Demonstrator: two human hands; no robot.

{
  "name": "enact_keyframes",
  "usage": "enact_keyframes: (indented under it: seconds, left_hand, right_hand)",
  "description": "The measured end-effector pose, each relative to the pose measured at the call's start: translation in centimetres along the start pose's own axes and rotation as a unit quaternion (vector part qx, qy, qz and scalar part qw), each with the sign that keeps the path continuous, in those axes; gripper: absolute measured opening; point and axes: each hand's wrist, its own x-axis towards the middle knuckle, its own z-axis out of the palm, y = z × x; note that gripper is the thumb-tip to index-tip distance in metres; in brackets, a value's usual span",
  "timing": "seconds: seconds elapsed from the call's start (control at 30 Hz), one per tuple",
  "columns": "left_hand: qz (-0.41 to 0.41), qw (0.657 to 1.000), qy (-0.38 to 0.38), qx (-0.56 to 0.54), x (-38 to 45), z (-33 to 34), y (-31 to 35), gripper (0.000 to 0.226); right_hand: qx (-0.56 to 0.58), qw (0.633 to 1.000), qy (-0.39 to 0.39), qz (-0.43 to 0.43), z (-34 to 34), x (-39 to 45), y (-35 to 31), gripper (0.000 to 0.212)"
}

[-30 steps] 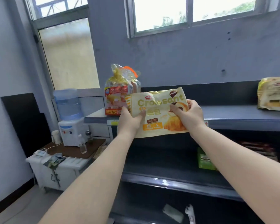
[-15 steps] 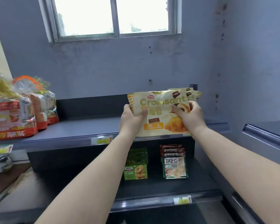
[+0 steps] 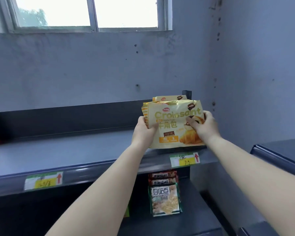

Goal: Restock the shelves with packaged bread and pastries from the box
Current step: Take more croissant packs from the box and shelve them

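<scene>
On the near lower shelf (image 3: 186, 223) stand green snack packs (image 3: 165, 200). Above, the left hand (image 3: 144, 129) and right hand (image 3: 203, 126) each grip one side edge of the croissant bag (image 3: 173, 126), held upright over the right end of the top shelf (image 3: 66, 152). It seems light, soft and crushable, so the side edges are the best hold; farther back stands another croissant bag (image 3: 167, 98).

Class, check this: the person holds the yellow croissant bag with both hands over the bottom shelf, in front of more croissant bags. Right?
Not quite. In the head view both hands, left hand and right hand, hold the croissant bag at the top shelf, not the bottom one.
</scene>
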Motion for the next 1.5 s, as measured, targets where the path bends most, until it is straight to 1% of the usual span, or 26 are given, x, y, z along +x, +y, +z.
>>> enact_keyframes:
  seconds: [0.2,0.3,0.4,0.53,0.6,0.63,0.7,0.77,0.87,0.93,0.97,1.03,1.17,1.33,1.5]
  left_hand:
    - [0.004,0.999,-0.005,0.049,4.2,3.0,-1.0,0.025]
    - [0.0,0.997,-0.001,0.071,4.9,3.4,-1.0,0.029]
    - [-0.016,0.996,0.005,0.084,4.6,3.4,-1.0,0.035]
    - [-0.031,0.993,0.026,0.113,3.2,3.1,-0.7,0.041]
    - [-0.035,0.989,0.036,0.136,2.0,3.1,-0.2,0.042]
    - [-0.033,0.986,0.046,0.159,1.3,3.0,0.1,0.044]
    - [-0.023,0.972,0.083,0.218,-0.3,2.6,0.7,0.044]
    - [-0.018,0.962,0.112,0.247,-2.0,1.7,1.4,0.04]
    - [-0.018,0.946,0.132,0.296,-5.1,-0.4,1.8,0.03]
    - [-0.019,0.924,0.134,0.357,-7.8,-2.5,1.6,0.026]
    - [-0.025,0.911,0.134,0.388,-9.3,-3.7,1.4,0.025]
    - [-0.045,0.887,0.137,0.439,-12.2,-6.6,0.8,0.025]
    - [-0.102,0.85,0.174,0.486,-18.0,-13.5,-0.7,0.026]
    - [-0.203,0.811,0.222,0.502,-26.8,-23.4,-3.3,0.025]
    - [-0.307,0.769,0.269,0.492,-38.2,-33.3,-6.2,0.025]
  right_hand:
    - [-0.017,1.0,-0.011,0.016,0.1,4.9,3.3,0.051]
    - [-0.04,0.997,-0.043,0.041,0.1,6.1,3.9,0.06]
    - [-0.056,0.995,-0.07,0.046,0.1,6.3,4.1,0.068]
    - [-0.084,0.993,-0.068,0.039,-0.3,5.7,3.7,0.083]
    - [-0.094,0.995,-0.035,0.013,-1.0,5.1,3.3,0.086]
    - [-0.103,0.995,-0.013,-0.012,-1.3,4.9,3.1,0.083]
    - [-0.127,0.989,0.013,-0.081,-1.9,4.0,2.5,0.071]
    - [-0.144,0.977,0.005,-0.155,-2.0,2.9,1.6,0.055]
    - [-0.161,0.954,-0.067,-0.246,-0.6,0.5,-0.2,0.034]
    - [-0.178,0.934,-0.131,-0.281,1.2,-1.9,-1.4,0.023]
    - [-0.181,0.925,-0.162,-0.293,2.3,-3.3,-2.0,0.021]
    - [-0.181,0.905,-0.218,-0.317,5.0,-6.5,-3.2,0.022]
    - [-0.167,0.867,-0.318,-0.345,10.7,-13.5,-6.4,0.025]
    - [-0.12,0.821,-0.418,-0.371,17.8,-24.5,-10.9,0.026]
    - [-0.087,0.753,-0.523,-0.389,24.5,-37.9,-14.3,0.027]
